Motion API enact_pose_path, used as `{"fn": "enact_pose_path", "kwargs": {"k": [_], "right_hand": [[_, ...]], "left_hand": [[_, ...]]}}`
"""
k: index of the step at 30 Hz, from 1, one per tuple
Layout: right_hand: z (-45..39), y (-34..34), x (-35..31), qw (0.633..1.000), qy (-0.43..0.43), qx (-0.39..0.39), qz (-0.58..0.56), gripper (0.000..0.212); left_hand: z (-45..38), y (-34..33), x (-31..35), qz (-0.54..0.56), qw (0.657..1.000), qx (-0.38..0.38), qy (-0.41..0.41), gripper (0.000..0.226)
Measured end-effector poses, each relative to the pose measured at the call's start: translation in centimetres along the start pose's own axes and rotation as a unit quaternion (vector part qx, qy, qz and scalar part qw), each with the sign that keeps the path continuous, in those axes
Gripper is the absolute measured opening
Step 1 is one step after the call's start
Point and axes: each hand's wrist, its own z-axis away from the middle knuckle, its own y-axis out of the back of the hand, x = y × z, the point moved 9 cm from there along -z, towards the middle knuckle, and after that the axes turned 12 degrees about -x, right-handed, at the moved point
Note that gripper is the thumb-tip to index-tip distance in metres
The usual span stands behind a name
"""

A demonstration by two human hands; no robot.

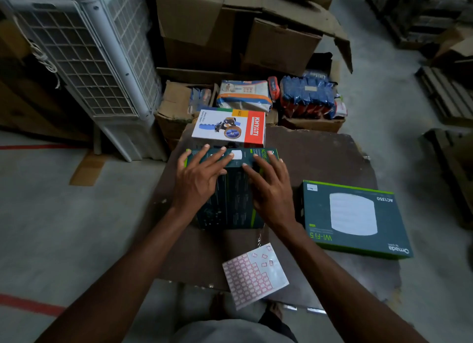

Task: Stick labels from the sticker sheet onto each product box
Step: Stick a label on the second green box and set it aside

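Nearest me, the sticker sheet [256,275] lies on the counter [320,158]. Both grips are wide: left hand [198,176] and right hand [268,186] press flat on the dark product box [230,202].

The brown counter [320,158] carries a dark box [230,204] under both grips, another right of them, a sticker sheet [254,275] nearer, and a white box [227,127] beyond.

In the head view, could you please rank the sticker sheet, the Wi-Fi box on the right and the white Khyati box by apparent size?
1. Wi-Fi box, clearly largest.
2. Khyati box and sticker sheet look alike; the sheet lies nearer the camera, so no firm ranking.
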Motion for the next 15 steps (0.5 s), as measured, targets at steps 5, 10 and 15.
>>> {"fn": "enact_pose_path", "kwargs": {"k": [5,10,15], "right_hand": [[6.9,-2.2,0.7,0.997,-0.054,0.023,-0.053,0.034],[15.8,-13.7,7.4,0.932,-0.243,-0.231,-0.136,0.023],[22.6,-19.1,11.0,0.878,-0.3,-0.359,-0.1,0.027]], "left_hand": [[0.1,0.0,-0.1,0.037,0.998,0.038,0.016,0.046],[0.3,-0.4,-0.2,0.042,0.998,0.047,0.017,0.047],[0.3,-0.4,-0.3,0.044,0.998,0.05,0.021,0.047]]}}
